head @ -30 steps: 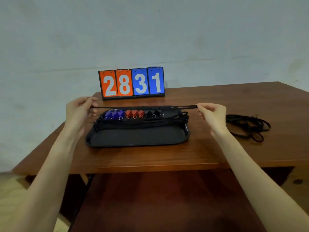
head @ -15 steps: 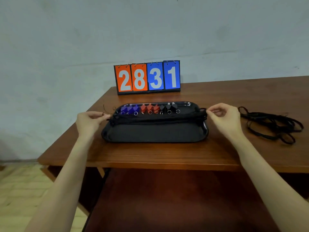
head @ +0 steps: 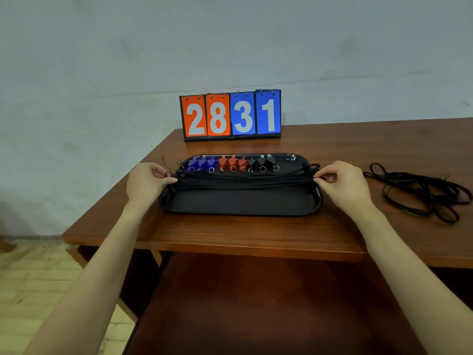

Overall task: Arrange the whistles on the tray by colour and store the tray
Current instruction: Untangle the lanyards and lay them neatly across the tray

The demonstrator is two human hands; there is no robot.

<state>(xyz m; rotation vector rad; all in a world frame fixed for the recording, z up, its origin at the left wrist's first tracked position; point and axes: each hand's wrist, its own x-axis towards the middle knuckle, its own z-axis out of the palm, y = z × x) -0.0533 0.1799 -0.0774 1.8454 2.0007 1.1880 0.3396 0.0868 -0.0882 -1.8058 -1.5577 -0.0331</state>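
A black tray (head: 240, 203) lies on the wooden table. Along its far side stands a row of whistles: three blue (head: 202, 163), three red (head: 233, 162), three black (head: 262, 161), each with a metal ring. A bundle of black lanyards (head: 243, 179) lies stretched across the tray in front of them. My left hand (head: 147, 181) pinches the bundle's left end at the tray's left rim. My right hand (head: 340, 180) pinches its right end at the right rim.
A flip scoreboard (head: 230, 115) reading 2831 stands behind the tray by the wall. A loose heap of black lanyards (head: 422, 192) lies on the table to the right. A lower wooden shelf (head: 256, 303) sits under the table's front edge.
My hands have lowered the stretched lanyard from above the tray onto the bundle lying in it, and now rest at the tray's two ends.
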